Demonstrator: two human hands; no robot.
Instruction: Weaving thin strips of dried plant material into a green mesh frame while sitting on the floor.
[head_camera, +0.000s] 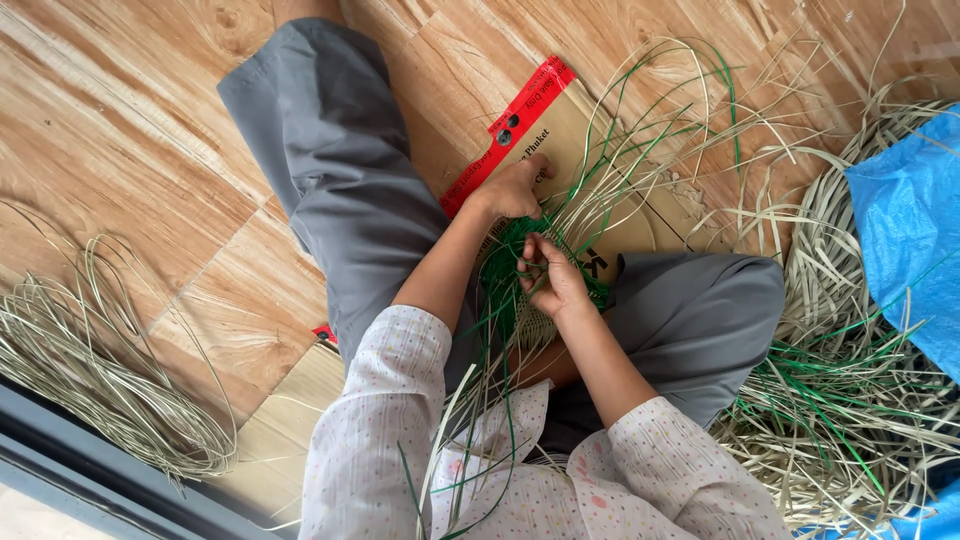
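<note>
I observe the green woven mat (540, 262) lying on a flattened cardboard sheet (560, 130) between the seated person's grey-trousered knees, with loose strands fanning out from its far edge. The left hand (512, 188) presses down on the mat's far edge, fingers curled; the right hand (553, 275) sits on the mat itself, pinching a green strand (528, 262) narrowly. Straw bundles (850, 400) lie right of the mat, beside a blue tarp (905, 225).

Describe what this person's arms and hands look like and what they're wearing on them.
Both arms wear loose pale sleeves with small multicoloured dots, pushed up near the elbows. The forearms, left hand and right hand are bare: no gloves, rings, watch or bracelets show.
</note>
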